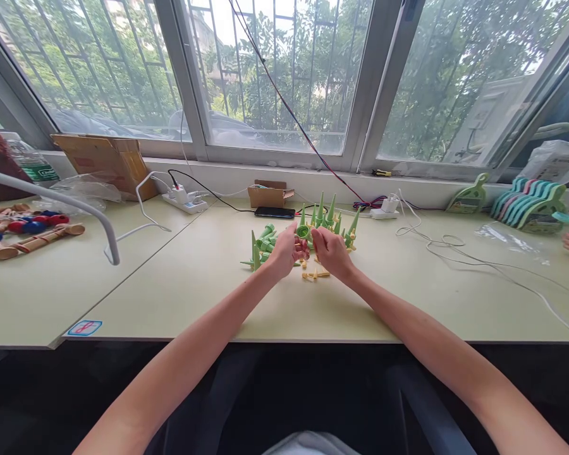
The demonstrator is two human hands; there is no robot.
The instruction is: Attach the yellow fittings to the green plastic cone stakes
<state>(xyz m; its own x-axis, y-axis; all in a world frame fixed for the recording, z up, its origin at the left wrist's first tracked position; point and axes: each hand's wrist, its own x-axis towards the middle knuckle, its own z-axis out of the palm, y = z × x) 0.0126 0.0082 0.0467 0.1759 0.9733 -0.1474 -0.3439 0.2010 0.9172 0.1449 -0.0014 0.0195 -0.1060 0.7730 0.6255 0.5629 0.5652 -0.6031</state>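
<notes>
The left arm [194,341] and right arm [431,341] (both bare) extend forward and converge. The left hand [282,254] is angled inward, thumb raised, fingers partly curled. The right hand [332,251] is positioned just beside it, back toward the viewer, fingers folded inward.

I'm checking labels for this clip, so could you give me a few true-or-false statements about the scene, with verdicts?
1. A green hollow piece shows between the left hand and the right hand. True.
2. The green cones beyond the right hand all lie flat. False: several stand with their tips up.
3. Small yellow pieces lie on the table, between the hands and its near edge. True.
4. The black phone lies on top of the small cardboard box. False: it lies on the table in front of the box.
5. The row of dustpans is at the left. False: it is at the right.
</notes>
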